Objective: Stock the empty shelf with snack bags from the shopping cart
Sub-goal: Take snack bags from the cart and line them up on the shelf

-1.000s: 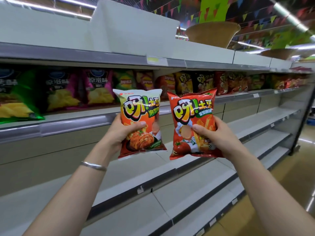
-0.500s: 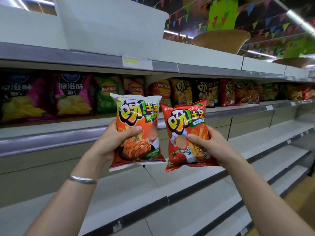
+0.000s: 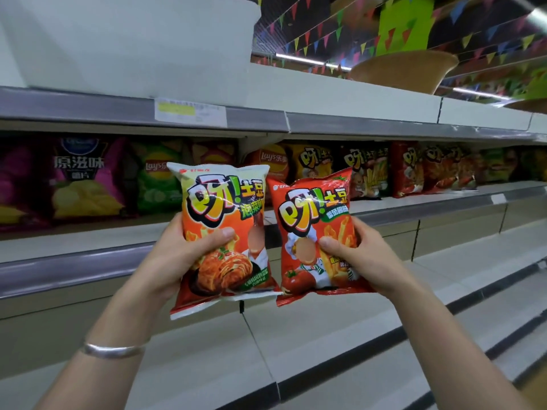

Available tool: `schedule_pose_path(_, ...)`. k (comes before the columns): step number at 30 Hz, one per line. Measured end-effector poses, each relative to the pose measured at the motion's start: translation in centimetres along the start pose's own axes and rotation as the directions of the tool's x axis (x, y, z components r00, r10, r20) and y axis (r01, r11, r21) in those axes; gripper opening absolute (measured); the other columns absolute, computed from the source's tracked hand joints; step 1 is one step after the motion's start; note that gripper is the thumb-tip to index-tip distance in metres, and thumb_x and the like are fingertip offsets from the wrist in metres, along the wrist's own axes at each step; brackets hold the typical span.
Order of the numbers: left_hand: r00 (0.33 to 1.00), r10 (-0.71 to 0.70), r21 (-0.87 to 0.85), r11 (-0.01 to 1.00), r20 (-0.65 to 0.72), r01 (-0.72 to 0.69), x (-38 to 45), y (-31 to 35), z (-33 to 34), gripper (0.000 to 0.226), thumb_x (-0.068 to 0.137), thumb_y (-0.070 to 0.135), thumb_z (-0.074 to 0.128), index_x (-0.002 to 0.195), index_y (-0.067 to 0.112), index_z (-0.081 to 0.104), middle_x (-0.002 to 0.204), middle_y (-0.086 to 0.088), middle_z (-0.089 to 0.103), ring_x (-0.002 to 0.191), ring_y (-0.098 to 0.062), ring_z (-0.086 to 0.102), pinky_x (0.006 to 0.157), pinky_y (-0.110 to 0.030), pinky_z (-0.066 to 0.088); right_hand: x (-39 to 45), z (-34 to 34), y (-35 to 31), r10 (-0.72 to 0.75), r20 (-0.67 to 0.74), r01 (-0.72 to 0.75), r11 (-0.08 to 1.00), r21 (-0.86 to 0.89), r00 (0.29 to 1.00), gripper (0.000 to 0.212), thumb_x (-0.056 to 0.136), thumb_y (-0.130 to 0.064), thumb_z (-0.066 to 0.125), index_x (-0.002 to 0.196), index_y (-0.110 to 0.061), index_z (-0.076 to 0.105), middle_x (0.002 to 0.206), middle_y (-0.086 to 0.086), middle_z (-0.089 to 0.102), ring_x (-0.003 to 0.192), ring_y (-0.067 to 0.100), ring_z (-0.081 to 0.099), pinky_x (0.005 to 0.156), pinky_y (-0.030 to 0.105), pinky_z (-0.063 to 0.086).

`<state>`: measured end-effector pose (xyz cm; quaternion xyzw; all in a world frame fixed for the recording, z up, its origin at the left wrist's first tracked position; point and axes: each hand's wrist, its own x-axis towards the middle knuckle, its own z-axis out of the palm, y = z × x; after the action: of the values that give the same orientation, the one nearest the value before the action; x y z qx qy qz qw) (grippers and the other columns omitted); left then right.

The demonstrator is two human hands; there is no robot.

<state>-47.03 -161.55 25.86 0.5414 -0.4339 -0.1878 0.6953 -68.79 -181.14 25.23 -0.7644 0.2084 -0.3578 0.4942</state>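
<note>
i am seeing the left hand [image 3: 180, 258] gripping an orange kimchi snack bag [image 3: 225, 232], thumb pressing on its front. the right hand [image 3: 364, 261] is gripping a red tomato snack bag [image 3: 313, 232] just beside it. both bags are hanging upright in front of a stocked shelf [image 3: 88, 241]. an empty shelf [image 3: 296, 335] is lying below them.

The orange bag [image 3: 225, 232] in the left hand [image 3: 183, 255] reads 呀!土豆 in large letters, as does the red bag [image 3: 316, 232] in the right hand [image 3: 364, 258]. On the stocked shelf, a purple bag [image 3: 80, 176] reads 原滋味, and the green bag [image 3: 157, 176] and an orange-red bag [image 3: 270, 161] carry the Lay's logo. The price label [image 3: 191, 111] is too blurred to read.
</note>
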Motion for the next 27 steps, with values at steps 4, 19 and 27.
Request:
schedule_pose_path(4, 0.998, -0.003, 0.018, 1.000, -0.060, 0.004, -0.1, 0.1, 1.7, 0.118, 0.018, 0.057, 0.096, 0.124, 0.025, 0.056, 0.108, -0.003, 0.075, 0.094, -0.024, 0.074, 0.069, -0.032, 0.060, 1.0, -1.4, 0.4, -0.058, 0.051, 0.057, 0.998, 0.019, 0.997, 0.055, 0.070, -0.039, 0.079, 0.119, -0.032, 0.054, 0.105, -0.008, 0.072, 0.088, 0.003, 0.071, 0.064, 0.016, 0.055)
schedule_pose_path(19, 0.981, -0.090, 0.013, 0.995, -0.169, 0.094, -2.6, -2.6, 15.9, 0.106, 0.028, 0.043, 0.097, 0.123, 0.023, 0.056, 0.105, -0.009, 0.075, 0.092, -0.031, 0.074, 0.072, -0.038, 0.059, 2.7, -13.8, 6.2, 0.021, 0.316, -0.030, 0.999, 0.025, 0.948, 0.058, 0.069, -0.044, 0.079, 0.120, -0.030, 0.054, 0.103, -0.007, 0.074, 0.088, 0.008, 0.073, 0.069, 0.020, 0.056)
schedule_pose_path(27, 0.967, -0.106, 0.038, 0.992, -0.230, 0.117, -2.6, -3.4, 20.7, 0.121, 0.017, 0.049, 0.099, 0.126, 0.021, 0.055, 0.107, -0.012, 0.075, 0.093, -0.034, 0.073, 0.077, -0.042, 0.057, 3.3, -17.8, 8.4, 0.033, 0.361, -0.056, 0.997, 0.055, 0.932, 0.063, 0.072, -0.041, 0.080, 0.127, -0.028, 0.052, 0.104, -0.008, 0.074, 0.089, 0.007, 0.073, 0.071, 0.021, 0.057)
